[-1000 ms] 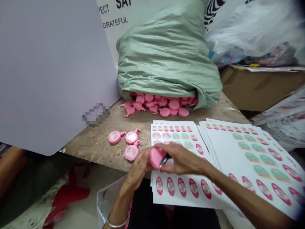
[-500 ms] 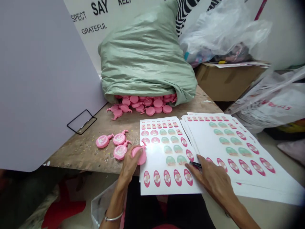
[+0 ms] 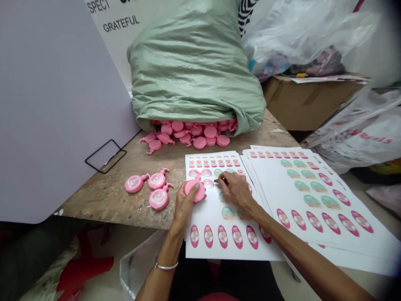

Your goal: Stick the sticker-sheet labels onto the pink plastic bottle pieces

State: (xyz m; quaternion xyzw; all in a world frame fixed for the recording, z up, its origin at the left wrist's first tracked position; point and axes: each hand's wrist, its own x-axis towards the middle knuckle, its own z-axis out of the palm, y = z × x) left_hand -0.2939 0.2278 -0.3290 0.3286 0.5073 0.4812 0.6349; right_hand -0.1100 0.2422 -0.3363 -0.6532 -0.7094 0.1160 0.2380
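Observation:
Held between the thumb and fingers of my left hand (image 3: 183, 209) is a pink toy pump bottle (image 3: 193, 191), round with a curved spout, its plain face up over the left edge of a sticker sheet (image 3: 203, 217). My right hand (image 3: 238, 192) grips a slim black pointed tool (image 3: 221, 181), mostly hidden by the fingers. Its tip is at a round pink sticker (image 3: 209, 183) near the sheet's upper left; whether it touches cannot be told. To the left of my left hand lie three pink toy bottles (image 3: 158, 199) with round stickers on their faces.
A green cloth sack (image 3: 194, 71) at the back spills many plain pink pieces (image 3: 199, 143) onto the wooden table (image 3: 125, 205). More sticker sheets (image 3: 275, 184) are piled at right. A black wire frame (image 3: 106, 155) lies at left by a pale panel (image 3: 62, 104). A cardboard box (image 3: 313, 104) stands back right.
My right hand has moved left and up across the sheet, bringing the black tool to the pink stickers. My left hand has shifted right and slightly up with the toy pump bottle.

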